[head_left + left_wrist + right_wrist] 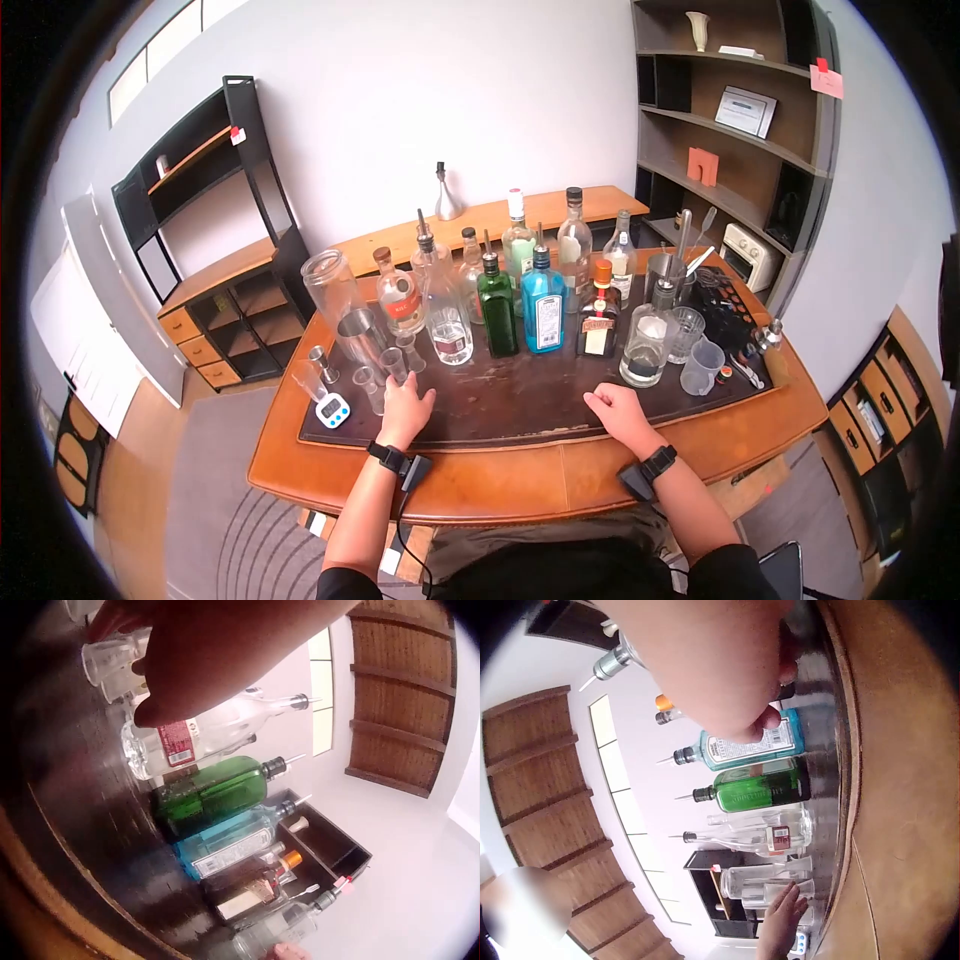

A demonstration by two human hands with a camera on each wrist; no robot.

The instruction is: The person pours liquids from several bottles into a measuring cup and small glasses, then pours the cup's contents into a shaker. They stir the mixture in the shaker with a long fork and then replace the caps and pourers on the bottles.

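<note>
In the head view my left hand [408, 412] is at the small clear glasses on the dark mat, its fingertips by one glass [394, 364]; contact is unclear. A second small glass [368, 388] stands to its left. The left wrist view shows the hand [217, 656] near a small glass [105, 661] and a clear bottle with a red label [176, 742]. My right hand [622, 412], loosely curled with nothing visible in it, is near the mat's front, left of a clear spouted bottle [645, 350]. The blue bottle [757, 746] shows beyond it in the right wrist view.
Behind the hands stand a green bottle [497, 310], a blue bottle [543, 305] and a dark orange-capped bottle [598, 325]. A white timer [332, 410] and metal jigger [322, 362] lie left. To the right are a clear jug [702, 368], bar tools and a black bundle [722, 305].
</note>
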